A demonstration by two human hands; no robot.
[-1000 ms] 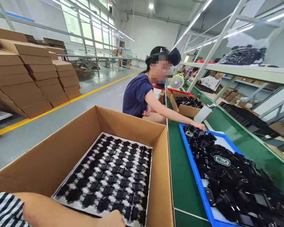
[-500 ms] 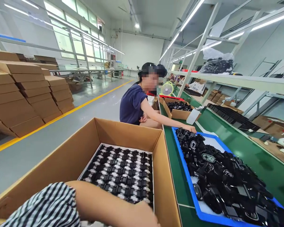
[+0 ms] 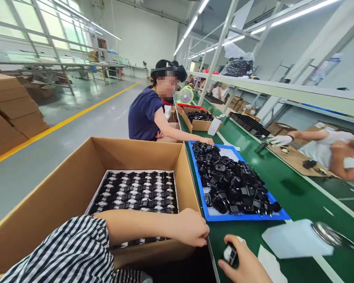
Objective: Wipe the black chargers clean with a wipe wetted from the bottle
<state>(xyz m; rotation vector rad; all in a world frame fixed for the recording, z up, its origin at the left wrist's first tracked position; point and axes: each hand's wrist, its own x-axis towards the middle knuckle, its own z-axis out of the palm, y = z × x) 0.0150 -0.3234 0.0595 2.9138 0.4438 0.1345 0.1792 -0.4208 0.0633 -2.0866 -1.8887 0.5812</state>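
Note:
My left hand [image 3: 191,228] rests over the near right corner of a large cardboard box [image 3: 61,184], its fingers curled over the box's edge. Inside the box lies a tray of black plug parts [image 3: 135,190] set in neat rows. My right hand [image 3: 244,263] sits low at the edge of the green conveyor belt [image 3: 286,188] and is closed round a small black part [image 3: 230,253]. Just beyond my hands a blue tray [image 3: 206,212] holds a loose heap of black plug parts [image 3: 230,182].
A person in a dark blue shirt [image 3: 144,114] sits beyond the box and reaches into the blue tray's far end. Another person's gloved hand [image 3: 279,140] works across the belt. A white bottle [image 3: 297,237] lies on the belt at right. Stacked cartons [image 3: 11,114] stand left.
The view has swung right and down. My left arm has come forward across the box to its right edge. My right hand with the black part has come into view.

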